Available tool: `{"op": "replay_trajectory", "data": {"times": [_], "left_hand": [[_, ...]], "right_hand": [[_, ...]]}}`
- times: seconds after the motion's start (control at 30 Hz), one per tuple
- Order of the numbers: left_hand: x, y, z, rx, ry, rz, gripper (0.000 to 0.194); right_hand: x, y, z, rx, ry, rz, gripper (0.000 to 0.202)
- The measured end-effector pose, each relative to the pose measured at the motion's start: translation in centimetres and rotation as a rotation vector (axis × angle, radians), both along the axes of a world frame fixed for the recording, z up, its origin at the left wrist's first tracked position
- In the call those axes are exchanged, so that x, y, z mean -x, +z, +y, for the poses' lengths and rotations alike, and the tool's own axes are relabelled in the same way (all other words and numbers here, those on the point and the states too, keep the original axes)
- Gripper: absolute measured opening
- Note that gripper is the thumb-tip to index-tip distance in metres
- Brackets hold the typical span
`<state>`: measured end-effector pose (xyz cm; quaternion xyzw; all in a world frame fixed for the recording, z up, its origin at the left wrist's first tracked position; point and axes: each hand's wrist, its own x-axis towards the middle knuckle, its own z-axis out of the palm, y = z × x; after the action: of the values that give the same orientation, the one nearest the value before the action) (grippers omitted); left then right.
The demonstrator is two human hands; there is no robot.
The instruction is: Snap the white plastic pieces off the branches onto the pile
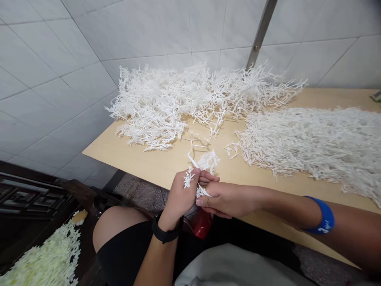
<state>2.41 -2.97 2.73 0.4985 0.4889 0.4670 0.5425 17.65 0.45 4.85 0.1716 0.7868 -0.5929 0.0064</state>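
Observation:
Close together at the table's front edge, both hands are closed on white plastic pieces. My left hand (184, 192) grips a branched white plastic stem (191, 158), its thumb pressed along the side; small sprigs stick out around the thumb and fingers. A fan-shaped sprig (209, 159) spreads just beyond the fingers. My right hand (218, 198) pinches a small white plastic sprig (202, 191) between thumb and fingers, right beside the left hand. The hidden ends of the pieces lie inside the fingers, so I cannot tell whether they are joined.
A tangled heap of branched white stems (178, 95) covers the table's (143, 163) back. To the right lies a thick pile of small white sprigs (315, 143). A metal post (260, 35) stands against the tiled wall. Pale green-white pieces (50, 258) are heaped at lower left.

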Motion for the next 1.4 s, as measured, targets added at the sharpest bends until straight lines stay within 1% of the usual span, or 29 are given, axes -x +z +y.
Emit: {"op": "replay_trajectory", "data": {"times": [0.1, 0.13, 0.17, 0.2, 0.23, 0.3, 0.37, 0.4, 0.43, 0.5, 0.57, 0.63, 0.7, 0.73, 0.8, 0.83, 0.9, 0.97, 1.03, 1.13, 1.23, 1.3, 1.33, 1.4], "left_hand": [[0.1, -0.1, 0.4, 0.074, 0.177, -0.138, 0.048], [0.1, -0.2, 0.5, 0.086, 0.216, -0.174, 0.049], [0.1, -0.4, 0.6, 0.091, 0.224, -0.194, 0.049], [0.0, -0.5, 0.8, 0.088, 0.207, -0.201, 0.050], [0.0, -0.7, 0.9, 0.083, 0.182, -0.202, 0.051], [-0.1, -0.9, 1.1, 0.065, 0.185, -0.245, 0.051], [0.0, -1.0, 1.4, 0.054, 0.248, -0.364, 0.049], [0.1, -1.0, 1.5, 0.058, 0.281, -0.425, 0.047], [0.3, -1.0, 1.6, 0.065, 0.309, -0.476, 0.044], [0.4, -1.0, 1.8, 0.076, 0.350, -0.535, 0.040], [0.5, -1.0, 1.8, 0.066, 0.371, -0.541, 0.038], [0.4, -1.0, 1.8, 0.054, 0.375, -0.534, 0.039], [0.2, -1.2, 1.8, 0.050, 0.366, -0.532, 0.040], [0.2, -1.3, 1.8, 0.047, 0.361, -0.527, 0.040], [0.1, -1.5, 1.6, 0.026, 0.351, -0.491, 0.043], [0.1, -1.6, 1.6, 0.011, 0.348, -0.459, 0.045], [0.2, -1.8, 1.3, -0.008, 0.333, -0.369, 0.051], [0.1, -1.7, 0.9, -0.019, 0.306, -0.257, 0.055], [0.0, -1.4, 0.5, -0.044, 0.266, -0.143, 0.056], [-0.4, -0.8, 0.0, -0.066, 0.204, -0.025, 0.059], [-0.4, -0.6, -0.3, 0.012, 0.098, -0.002, 0.069], [0.1, -0.9, -0.3, 0.058, 0.042, -0.018, 0.072], [0.3, -1.1, -0.3, 0.063, 0.045, -0.021, 0.071], [0.6, -1.5, -0.2, 0.049, 0.117, 0.000, 0.067]], "right_hand": [[0.1, 0.2, -0.8, -0.023, 0.150, -0.051, 0.035], [0.1, 0.3, -1.0, -0.018, 0.197, -0.055, 0.031], [0.1, 0.5, -1.1, -0.012, 0.216, -0.040, 0.030], [0.0, 0.6, -1.1, -0.015, 0.188, -0.009, 0.030], [-0.1, 0.6, -0.9, -0.026, 0.119, 0.032, 0.030], [-0.4, 0.7, 0.0, -0.074, -0.043, 0.101, 0.029], [-1.0, 0.6, 1.3, -0.230, -0.185, 0.089, 0.021], [-1.3, 0.5, 1.9, -0.353, -0.243, 0.045, 0.017], [-1.7, 0.3, 2.6, -0.497, -0.287, -0.011, 0.018], [-2.5, -0.3, 3.6, -0.786, -0.332, -0.124, 0.030], [-3.2, -0.8, 4.3, -0.993, -0.329, -0.216, 0.042], [-3.8, -1.2, 4.7, -1.121, -0.330, -0.289, 0.056], [-4.1, -1.4, 4.8, -1.166, -0.361, -0.326, 0.067], [-4.1, -1.3, 4.8, -1.151, -0.386, -0.317, 0.068], [-3.8, -0.9, 4.6, -1.069, -0.465, -0.232, 0.059], [-3.6, -0.5, 4.4, -0.999, -0.509, -0.167, 0.050], [-2.9, 0.3, 3.8, -0.779, -0.551, -0.043, 0.040], [-2.2, 0.7, 3.0, -0.485, -0.497, 0.033, 0.042], [-1.3, 0.4, 2.3, -0.224, -0.415, 0.074, 0.048], [-0.3, -0.6, 1.6, 0.008, -0.352, 0.154, 0.053], [0.2, -1.3, 1.4, 0.171, -0.296, 0.144, 0.056], [0.3, -1.2, 1.3, 0.215, -0.286, 0.111, 0.055], [0.3, -1.1, 1.2, 0.216, -0.292, 0.102, 0.054], [0.4, -0.8, 1.0, 0.194, -0.308, 0.099, 0.049]]}}
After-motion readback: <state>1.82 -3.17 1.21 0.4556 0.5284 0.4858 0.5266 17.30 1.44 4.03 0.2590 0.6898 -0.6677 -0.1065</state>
